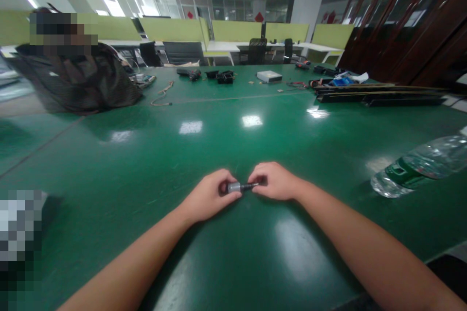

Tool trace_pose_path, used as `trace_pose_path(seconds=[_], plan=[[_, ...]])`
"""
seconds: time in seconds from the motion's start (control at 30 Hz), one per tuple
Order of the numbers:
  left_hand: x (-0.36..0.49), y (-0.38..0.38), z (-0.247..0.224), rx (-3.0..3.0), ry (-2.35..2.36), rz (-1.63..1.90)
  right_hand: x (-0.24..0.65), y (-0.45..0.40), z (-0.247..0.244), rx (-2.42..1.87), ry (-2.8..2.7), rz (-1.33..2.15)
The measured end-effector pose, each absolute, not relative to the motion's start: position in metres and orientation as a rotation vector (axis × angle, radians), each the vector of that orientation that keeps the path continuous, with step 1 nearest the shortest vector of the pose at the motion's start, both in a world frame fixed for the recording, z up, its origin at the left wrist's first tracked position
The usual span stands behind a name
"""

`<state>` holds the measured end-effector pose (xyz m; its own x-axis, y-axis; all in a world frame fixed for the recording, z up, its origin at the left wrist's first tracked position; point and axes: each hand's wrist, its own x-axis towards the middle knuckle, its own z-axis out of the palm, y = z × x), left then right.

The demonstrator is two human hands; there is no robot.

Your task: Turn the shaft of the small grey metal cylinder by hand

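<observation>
Low over the green table, both of my hands meet at a small grey-and-black cylindrical tool (234,187), lying roughly level. My left hand (211,194) is closed around its thicker, grey end, with thumb and fingers on either side. A dark, narrower part runs to the right and ends in a thin tip. At that tip, my right hand (275,181) is pinched shut with thumb and fingertips. Fingers cover both ends, so the tool's exact kind cannot be made out.
A clear plastic bottle (408,170) lies on its side at the right. A dark bag (83,75) stands at the back left. Farther back are a power drill (188,74), a white box (269,76) and long black strips (379,93). A blurred-out object (20,223) sits at left.
</observation>
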<state>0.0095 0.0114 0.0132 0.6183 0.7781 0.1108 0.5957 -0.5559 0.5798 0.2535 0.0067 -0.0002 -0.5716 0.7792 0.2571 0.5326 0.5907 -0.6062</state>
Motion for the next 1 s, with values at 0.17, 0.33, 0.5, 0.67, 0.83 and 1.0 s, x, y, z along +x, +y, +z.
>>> trace_pose_path(seconds=[0.17,0.33,0.5,0.67,0.83,1.0], plan=[[0.01,0.011,0.014,2.349,1.085,0.494,0.254,0.006,0.001,-1.048,-2.311,0.66],[0.009,0.011,0.014,2.351,1.081,0.498,0.256,0.006,0.003,-1.068,-2.308,0.672],[0.009,0.01,0.015,2.351,1.081,0.5,0.259,0.007,0.001,-1.094,-2.287,0.706],[0.01,0.01,0.015,2.344,1.087,0.496,0.262,0.007,0.001,-1.112,-2.284,0.734],[0.009,0.011,0.013,2.341,1.089,0.497,0.273,0.012,0.003,-1.165,-2.253,0.748],[0.009,0.011,0.013,2.341,1.082,0.509,0.292,0.02,0.004,-1.285,-2.148,0.837]])
